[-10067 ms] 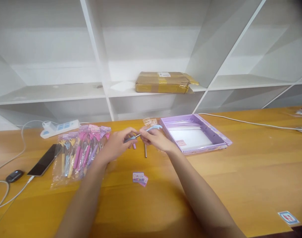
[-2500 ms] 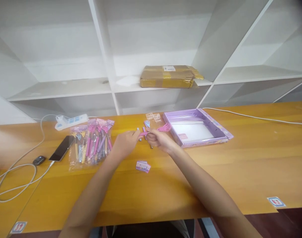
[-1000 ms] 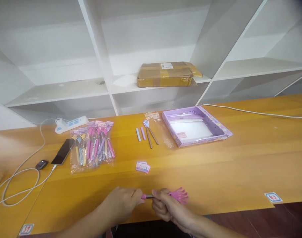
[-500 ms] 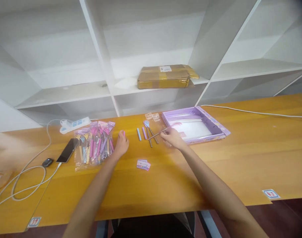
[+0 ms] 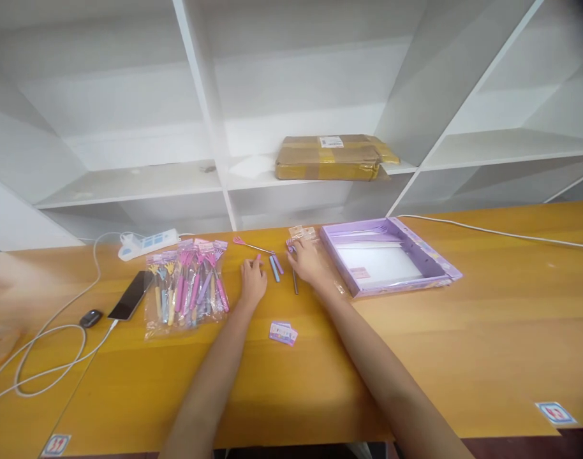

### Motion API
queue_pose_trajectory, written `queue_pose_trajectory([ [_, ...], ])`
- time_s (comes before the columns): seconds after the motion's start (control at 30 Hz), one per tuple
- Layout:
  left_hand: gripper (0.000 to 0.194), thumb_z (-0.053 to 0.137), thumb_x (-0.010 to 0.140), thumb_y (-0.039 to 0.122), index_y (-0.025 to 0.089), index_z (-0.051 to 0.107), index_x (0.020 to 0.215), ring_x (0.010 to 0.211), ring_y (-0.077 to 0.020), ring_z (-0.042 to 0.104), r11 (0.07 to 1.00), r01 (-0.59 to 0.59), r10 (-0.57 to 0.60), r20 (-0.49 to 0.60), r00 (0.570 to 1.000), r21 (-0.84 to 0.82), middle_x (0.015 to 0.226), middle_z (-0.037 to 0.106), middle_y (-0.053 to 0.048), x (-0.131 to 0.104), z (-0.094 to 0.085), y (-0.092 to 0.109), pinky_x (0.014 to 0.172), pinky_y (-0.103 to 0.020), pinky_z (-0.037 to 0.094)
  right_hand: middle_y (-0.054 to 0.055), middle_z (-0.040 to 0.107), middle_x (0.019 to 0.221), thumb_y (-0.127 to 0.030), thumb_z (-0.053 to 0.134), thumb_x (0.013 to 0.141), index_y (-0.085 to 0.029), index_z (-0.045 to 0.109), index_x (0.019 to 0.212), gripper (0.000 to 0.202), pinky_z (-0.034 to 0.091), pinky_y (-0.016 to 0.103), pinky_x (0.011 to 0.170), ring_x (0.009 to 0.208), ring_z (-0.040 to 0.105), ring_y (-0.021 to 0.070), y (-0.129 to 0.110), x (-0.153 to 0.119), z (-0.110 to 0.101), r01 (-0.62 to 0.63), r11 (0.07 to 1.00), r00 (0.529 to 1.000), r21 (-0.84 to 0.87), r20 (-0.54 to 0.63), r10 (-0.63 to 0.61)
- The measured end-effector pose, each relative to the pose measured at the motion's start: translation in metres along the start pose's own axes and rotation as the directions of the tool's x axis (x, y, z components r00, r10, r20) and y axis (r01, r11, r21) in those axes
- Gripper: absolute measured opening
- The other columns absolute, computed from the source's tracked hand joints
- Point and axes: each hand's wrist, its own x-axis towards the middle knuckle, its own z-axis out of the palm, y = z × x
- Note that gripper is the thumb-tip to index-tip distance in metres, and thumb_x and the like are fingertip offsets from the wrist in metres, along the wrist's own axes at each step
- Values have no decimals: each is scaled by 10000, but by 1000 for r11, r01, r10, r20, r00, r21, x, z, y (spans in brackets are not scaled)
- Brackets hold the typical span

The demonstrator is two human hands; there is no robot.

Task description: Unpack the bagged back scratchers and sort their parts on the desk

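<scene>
Toward the bench's back edge, on the left, lie bagged scratchers. Next, the left hand bends its fingers over a pink handle — only the tip shows; gripped or not, I can't tell. Behind it lies a pink-headed rod, then 2 loose pieces: a blue handle and a purple handle. The right hand curls at a metal rod — pinching, I can't tell — left of the purple tray.
</scene>
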Motion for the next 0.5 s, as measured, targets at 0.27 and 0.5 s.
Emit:
queue_pose_trajectory([
  [0.27, 240, 660, 879, 111, 162, 664, 1113, 1202, -360, 530, 995, 43, -40, -37, 999, 88, 1182, 551, -166, -3, 3, 5, 1071, -533, 429, 179, 686, 1351, -427, 651, 1069, -137, 712, 1275, 361, 484, 418, 1107, 1277, 622, 288, -86, 88, 38, 145, 989, 936, -4, 325, -136],
  [0.5, 197, 662, 881, 93, 175, 579, 1040, 1044, -306, 596, 998, 35, -34, -36, 999, 52, 1047, 574, -119, 4, 2, -1, 964, -460, 501, 120, 674, 1355, -392, 707, 1050, -173, 665, 1350, 374, 627, 458, 964, 1138, 706, 252, -128, 119, 56, 68, 997, 859, -48, 512, -34],
])
